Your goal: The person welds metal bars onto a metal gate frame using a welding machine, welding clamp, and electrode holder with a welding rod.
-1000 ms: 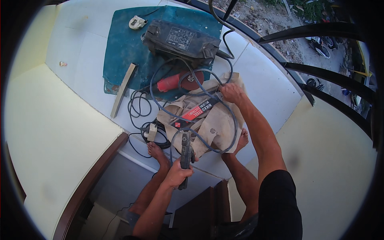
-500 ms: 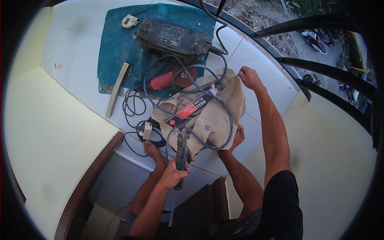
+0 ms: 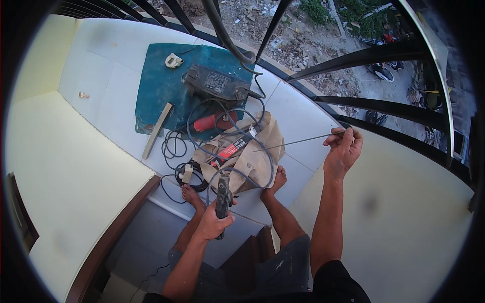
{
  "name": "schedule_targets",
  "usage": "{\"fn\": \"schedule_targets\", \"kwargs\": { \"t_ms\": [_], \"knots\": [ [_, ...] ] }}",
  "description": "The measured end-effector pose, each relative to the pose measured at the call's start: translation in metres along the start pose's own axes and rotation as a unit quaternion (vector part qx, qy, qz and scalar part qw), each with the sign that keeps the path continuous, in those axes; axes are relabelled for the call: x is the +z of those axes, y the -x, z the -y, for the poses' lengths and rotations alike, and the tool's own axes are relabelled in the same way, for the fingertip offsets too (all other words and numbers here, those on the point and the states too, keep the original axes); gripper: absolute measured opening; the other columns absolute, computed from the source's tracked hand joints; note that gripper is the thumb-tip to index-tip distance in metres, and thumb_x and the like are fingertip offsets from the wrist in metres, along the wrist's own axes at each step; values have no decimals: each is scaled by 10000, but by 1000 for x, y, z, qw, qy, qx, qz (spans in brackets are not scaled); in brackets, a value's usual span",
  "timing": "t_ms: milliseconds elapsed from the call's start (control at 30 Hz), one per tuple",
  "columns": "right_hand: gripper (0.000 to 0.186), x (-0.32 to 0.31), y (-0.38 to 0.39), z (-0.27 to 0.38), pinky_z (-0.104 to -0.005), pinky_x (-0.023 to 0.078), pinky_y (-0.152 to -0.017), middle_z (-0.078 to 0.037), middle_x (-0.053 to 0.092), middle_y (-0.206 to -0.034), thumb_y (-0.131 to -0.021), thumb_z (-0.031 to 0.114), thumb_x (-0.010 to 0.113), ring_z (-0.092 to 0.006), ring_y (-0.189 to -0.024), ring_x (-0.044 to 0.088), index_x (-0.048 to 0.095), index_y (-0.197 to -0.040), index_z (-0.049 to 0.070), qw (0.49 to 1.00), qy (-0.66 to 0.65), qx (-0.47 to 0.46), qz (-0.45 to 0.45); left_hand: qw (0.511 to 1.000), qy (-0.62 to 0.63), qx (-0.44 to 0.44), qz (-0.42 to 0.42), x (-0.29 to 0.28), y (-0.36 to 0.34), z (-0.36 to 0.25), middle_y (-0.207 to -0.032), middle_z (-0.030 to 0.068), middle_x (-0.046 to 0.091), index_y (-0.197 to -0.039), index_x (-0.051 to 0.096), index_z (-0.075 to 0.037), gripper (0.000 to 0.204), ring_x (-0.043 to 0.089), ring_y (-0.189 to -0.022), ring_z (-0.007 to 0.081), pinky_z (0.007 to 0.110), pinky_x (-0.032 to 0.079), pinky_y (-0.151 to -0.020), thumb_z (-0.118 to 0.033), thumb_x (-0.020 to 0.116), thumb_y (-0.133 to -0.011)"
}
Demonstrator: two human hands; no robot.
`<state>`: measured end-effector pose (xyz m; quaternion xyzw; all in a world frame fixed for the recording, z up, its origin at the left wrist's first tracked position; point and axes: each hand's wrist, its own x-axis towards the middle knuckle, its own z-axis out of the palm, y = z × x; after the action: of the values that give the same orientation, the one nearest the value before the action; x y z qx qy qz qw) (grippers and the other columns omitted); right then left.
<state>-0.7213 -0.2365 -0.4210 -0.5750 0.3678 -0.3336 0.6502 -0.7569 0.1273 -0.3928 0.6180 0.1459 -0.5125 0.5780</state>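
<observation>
My left hand (image 3: 212, 223) is closed around a dark welding electrode holder (image 3: 223, 194), its jaw end pointing away from me. Off to the right, my right hand (image 3: 342, 150) pinches one end of a thin grey welding electrode (image 3: 303, 141). The rod's other end reaches left over a crumpled tan cloth bag (image 3: 260, 166). On that bag lies a red and black electrode box (image 3: 233, 150), torn white at its far end. A dark cable (image 3: 273, 161) loops over bag and box.
Behind the bag, a red angle grinder (image 3: 204, 123), a black welding machine (image 3: 217, 83) and a tape measure (image 3: 173, 61) lie on a teal sheet (image 3: 159, 86). A metal bar (image 3: 156, 132) rests at its left edge. Black railing (image 3: 389, 103) borders the right; coiled cable (image 3: 199, 183) lies near my left foot.
My right hand has moved right and up, away from the bag, drawing the electrode out into full view. The left hand still grips the holder. The view has shifted.
</observation>
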Motion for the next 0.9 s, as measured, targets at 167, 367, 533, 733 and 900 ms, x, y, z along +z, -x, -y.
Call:
{"fn": "schedule_targets", "kwargs": {
  "t_ms": [167,367,533,733,900],
  "knots": [
    [230,-23,36,157,-232,479,-514,-109,650,-863,-1053,124,531,-100,-588,558,491,-1249,10,992,-61,91,63,996,-54,67,-13,14,82,-63,-827,-17,583,-1241,600,-70,472,534,-722,55,239,467,-702,-47,667,-775],
    [144,-17,82,367,-209,424,-476,-117,647,-807,-1094,210,451,-85,-549,532,470,-1083,68,988,-19,-21,153,986,-62,146,48,37,188,-118,-1041,7,600,-1327,537,-64,611,556,-843,95,263,483,-797,-35,689,-736],
    [244,2,110,535,-209,417,-444,-131,634,-782,-1098,237,446,-89,-487,506,536,-1077,10,965,13,-165,202,954,-99,283,12,69,253,-162,-1133,46,592,-1361,451,-36,686,572,-929,114,280,491,-855,4,692,-720],
    [245,16,164,675,-194,394,-410,-138,627,-774,-1082,211,490,-87,-468,483,568,-1087,-21,933,-86,-262,231,856,-300,412,-84,89,313,-216,-1228,204,566,-1358,448,-38,691,602,-1104,396,429,520,-931,-1,651,-698],
    [245,23,190,699,-187,376,-404,-145,623,-762,-1079,213,496,-83,-458,467,569,-1096,-20,912,-74,-312,258,802,-331,478,-135,99,329,-223,-1232,207,563,-1302,492,-26,633,574,-1107,422,470,486,-949,8,673,-696]
  ]
}}
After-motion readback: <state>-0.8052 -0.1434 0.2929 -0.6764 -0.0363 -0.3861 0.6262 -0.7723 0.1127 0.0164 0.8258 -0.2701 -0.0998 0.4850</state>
